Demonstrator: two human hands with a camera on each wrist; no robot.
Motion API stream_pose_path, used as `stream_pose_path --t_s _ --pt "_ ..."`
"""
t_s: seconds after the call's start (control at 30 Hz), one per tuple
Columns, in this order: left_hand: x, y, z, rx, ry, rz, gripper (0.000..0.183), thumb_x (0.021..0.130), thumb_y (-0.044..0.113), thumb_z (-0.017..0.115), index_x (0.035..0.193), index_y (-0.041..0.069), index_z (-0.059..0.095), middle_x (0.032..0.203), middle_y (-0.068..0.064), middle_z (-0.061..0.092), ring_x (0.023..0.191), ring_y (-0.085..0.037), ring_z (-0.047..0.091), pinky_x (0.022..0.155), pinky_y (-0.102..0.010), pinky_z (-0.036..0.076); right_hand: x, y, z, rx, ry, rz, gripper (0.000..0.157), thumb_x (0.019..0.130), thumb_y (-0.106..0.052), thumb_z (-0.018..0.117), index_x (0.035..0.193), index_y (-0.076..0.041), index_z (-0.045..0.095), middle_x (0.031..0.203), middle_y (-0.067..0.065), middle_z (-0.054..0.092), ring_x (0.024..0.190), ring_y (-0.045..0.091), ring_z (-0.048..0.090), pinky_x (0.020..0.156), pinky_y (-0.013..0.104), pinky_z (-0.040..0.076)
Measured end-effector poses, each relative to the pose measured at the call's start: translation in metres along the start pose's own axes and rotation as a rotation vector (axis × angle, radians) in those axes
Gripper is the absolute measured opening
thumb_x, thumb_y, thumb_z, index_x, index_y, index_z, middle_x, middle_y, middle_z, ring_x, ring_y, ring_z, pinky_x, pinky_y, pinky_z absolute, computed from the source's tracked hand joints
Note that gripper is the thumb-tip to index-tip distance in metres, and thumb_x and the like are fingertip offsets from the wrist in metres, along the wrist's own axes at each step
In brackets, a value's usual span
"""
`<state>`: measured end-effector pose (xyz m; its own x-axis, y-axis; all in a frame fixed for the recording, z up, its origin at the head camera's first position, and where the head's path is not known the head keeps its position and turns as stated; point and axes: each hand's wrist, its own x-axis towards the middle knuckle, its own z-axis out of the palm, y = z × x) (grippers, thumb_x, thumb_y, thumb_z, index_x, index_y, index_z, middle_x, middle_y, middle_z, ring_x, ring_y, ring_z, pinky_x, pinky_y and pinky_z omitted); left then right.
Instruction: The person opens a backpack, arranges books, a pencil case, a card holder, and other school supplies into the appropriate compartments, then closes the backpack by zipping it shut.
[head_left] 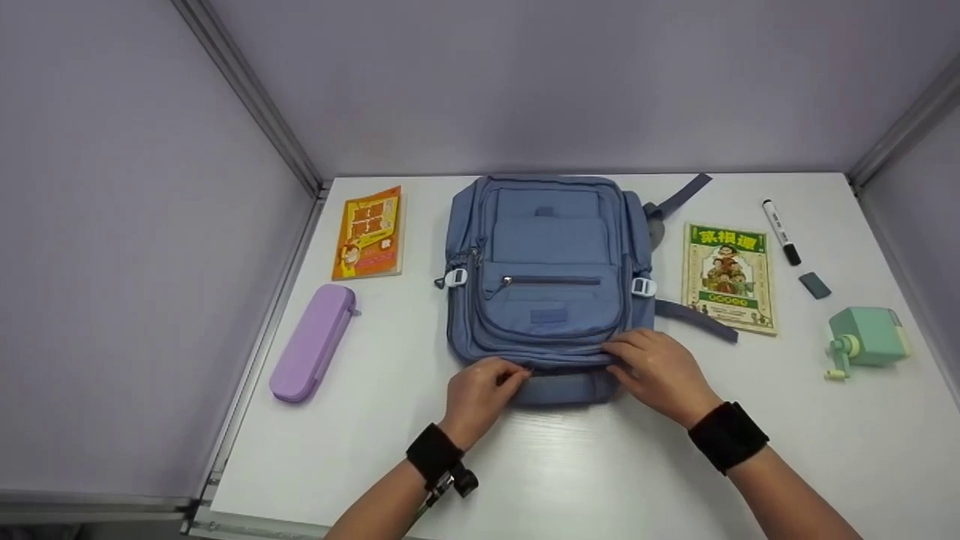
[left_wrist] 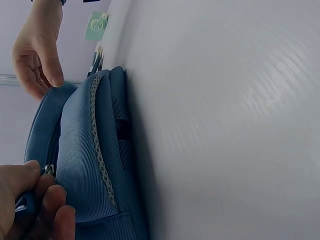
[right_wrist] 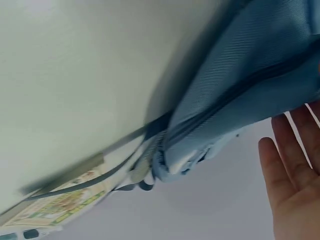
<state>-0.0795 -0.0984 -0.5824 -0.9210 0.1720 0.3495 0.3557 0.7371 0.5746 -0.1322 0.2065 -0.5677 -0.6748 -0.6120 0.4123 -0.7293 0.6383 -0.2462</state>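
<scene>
A blue backpack (head_left: 551, 247) lies on the white table, its bottom end towards me. At its near edge, my left hand (head_left: 480, 394) pinches a small metal zipper pull (left_wrist: 49, 170) between thumb and fingers. The zipper runs along the bag's rim, next to a ribbed panel (left_wrist: 85, 150). My right hand (head_left: 664, 375) rests at the near right corner of the backpack, the thumb lower than the fingers. In the right wrist view its fingers (right_wrist: 295, 160) look fairly straight beside the blue fabric; part of the hand is cut off by the frame.
To the left lie an orange book (head_left: 369, 234) and a purple case (head_left: 313, 343). At right are a green-and-cream book (head_left: 727, 277), a marker (head_left: 781, 232), a dark eraser (head_left: 814, 285) and a green pencil sharpener (head_left: 870, 337). Backpack straps (head_left: 697, 320) stretch towards the book.
</scene>
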Motion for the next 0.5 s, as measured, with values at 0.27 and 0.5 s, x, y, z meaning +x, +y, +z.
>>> stream_pose_path --t_s 0.27,0.5 --pt "-0.0021 0.0004 -0.0011 0.019 -0.003 0.001 0.011 0.092 0.033 0.078 0.092 0.022 0.082 0.086 0.012 0.073 0.072 0.002 0.063 0.058 -0.019 0.049 -0.0052 0.0100 0.0071 0.022 0.052 -0.034 0.030 0.080 -0.011 0.088 0.109 -0.009 0.077 0.104 0.004 0.073 0.100 0.025 0.067 0.087 0.043 0.054" --pt "-0.0060 -0.0011 0.0006 0.046 -0.010 -0.001 0.012 0.091 0.033 0.079 0.091 0.021 0.082 0.082 0.013 0.073 0.069 0.002 0.063 0.057 -0.019 0.048 0.0011 0.0072 0.0069 -0.018 0.046 0.005 0.017 0.087 -0.011 0.083 0.102 -0.012 0.077 0.095 0.001 0.069 0.088 0.020 0.067 0.072 0.037 0.056"
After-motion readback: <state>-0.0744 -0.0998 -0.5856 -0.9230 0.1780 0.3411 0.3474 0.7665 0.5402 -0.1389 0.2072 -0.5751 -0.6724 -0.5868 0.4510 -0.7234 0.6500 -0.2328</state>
